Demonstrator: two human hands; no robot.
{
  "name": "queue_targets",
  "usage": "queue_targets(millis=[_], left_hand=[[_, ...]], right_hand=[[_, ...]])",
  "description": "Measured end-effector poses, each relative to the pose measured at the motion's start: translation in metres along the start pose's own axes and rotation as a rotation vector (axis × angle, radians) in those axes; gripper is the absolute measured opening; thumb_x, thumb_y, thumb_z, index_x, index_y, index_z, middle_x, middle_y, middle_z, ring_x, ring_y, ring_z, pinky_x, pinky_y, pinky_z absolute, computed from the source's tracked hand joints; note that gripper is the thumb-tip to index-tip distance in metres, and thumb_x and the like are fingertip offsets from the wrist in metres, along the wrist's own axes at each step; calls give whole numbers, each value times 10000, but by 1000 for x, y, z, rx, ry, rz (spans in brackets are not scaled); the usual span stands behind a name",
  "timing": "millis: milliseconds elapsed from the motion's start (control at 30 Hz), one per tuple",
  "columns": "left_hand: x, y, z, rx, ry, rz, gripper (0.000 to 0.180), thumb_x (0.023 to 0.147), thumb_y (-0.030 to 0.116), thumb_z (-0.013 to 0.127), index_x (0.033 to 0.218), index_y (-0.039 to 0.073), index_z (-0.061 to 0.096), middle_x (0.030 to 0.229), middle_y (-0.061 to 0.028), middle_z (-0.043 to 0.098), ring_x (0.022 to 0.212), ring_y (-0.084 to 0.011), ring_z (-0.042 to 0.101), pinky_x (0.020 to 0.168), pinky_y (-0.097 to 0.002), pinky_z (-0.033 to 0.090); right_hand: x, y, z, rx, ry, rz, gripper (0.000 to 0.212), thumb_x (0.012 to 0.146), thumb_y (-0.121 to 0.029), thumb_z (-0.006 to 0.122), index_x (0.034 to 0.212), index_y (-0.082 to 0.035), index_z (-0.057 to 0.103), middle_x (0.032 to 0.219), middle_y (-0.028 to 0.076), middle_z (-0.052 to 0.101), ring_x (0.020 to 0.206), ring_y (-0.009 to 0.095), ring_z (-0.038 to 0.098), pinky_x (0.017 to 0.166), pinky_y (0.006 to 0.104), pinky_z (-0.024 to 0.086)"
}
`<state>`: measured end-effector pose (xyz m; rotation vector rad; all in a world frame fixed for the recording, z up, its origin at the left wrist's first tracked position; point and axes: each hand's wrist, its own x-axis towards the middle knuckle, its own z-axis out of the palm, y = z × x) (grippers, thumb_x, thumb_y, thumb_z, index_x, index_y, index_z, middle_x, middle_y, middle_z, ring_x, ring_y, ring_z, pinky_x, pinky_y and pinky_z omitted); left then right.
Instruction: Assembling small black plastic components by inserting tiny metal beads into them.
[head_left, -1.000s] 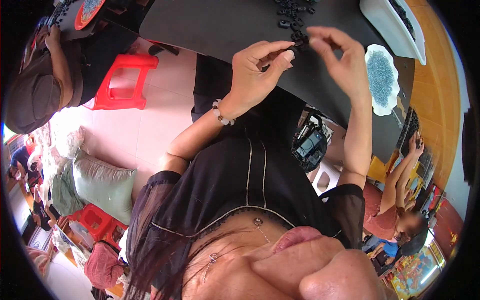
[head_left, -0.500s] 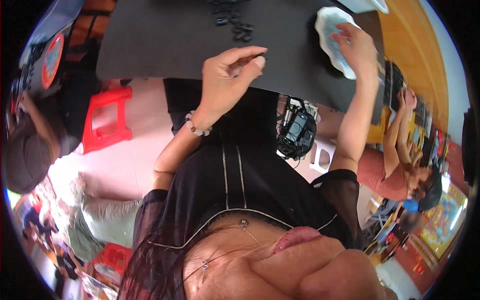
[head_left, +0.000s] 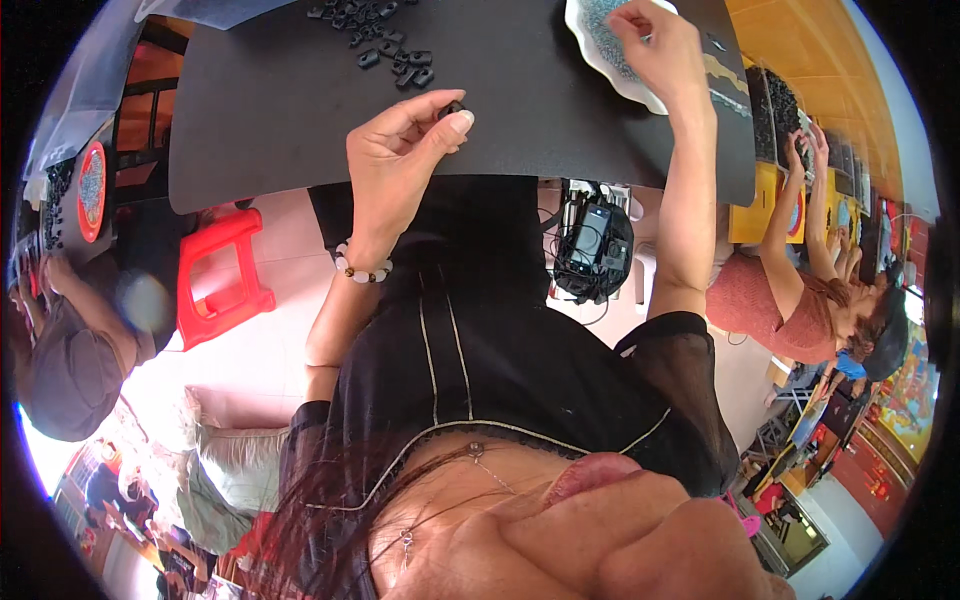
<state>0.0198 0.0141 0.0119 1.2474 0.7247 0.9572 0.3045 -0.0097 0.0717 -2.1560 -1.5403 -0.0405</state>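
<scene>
My left hand (head_left: 395,150) is raised over the near part of the dark table, pinching a small black plastic piece (head_left: 452,108) between thumb and forefinger. On the table beyond it lie several loose black pieces (head_left: 405,72) of a similar look. To the right stands a white dish (head_left: 651,102) with a wavy rim, holding many tiny blue-grey bits (head_left: 606,38) too small to name. Over this dish my right hand (head_left: 665,60) has its fingers bent together at the bits. Whatever those fingertips may hold is hidden.
The table's rounded front edge (head_left: 480,183) runs before me. A black bag with a device and cables (head_left: 592,245) is below it. A red plastic stool (head_left: 225,275) stands at left. People work on both sides, the right one's hands (head_left: 808,150) near black pieces.
The whole view has shifted, showing more of the pile. The black piece in my left hand shows more plainly. My right hand remains at the dish, its fingers now more curled.
</scene>
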Motion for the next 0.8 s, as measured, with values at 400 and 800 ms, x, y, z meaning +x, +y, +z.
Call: queue_targets(millis=[400, 800], left_hand=[[8, -6, -5, -3, -62, 74, 271, 891, 126, 705, 1138, 16, 693, 921, -81, 703, 774, -93, 626, 714, -215, 517], [10, -4, -6, -71, -81, 5, 273, 897, 147, 700, 1137, 16, 691, 927, -104, 720, 808, -113, 656, 721, -221, 530]], right_hand=[[8, 32, 9, 494, 33, 50, 195, 888, -169, 681, 989, -7, 718, 823, 11, 697, 755, 58, 601, 720, 224, 475], [7, 46, 12, 630, 19, 108, 152, 890, -143, 688, 1010, -59, 729, 892, 10, 707, 880, 82, 621, 818, 219, 457]])
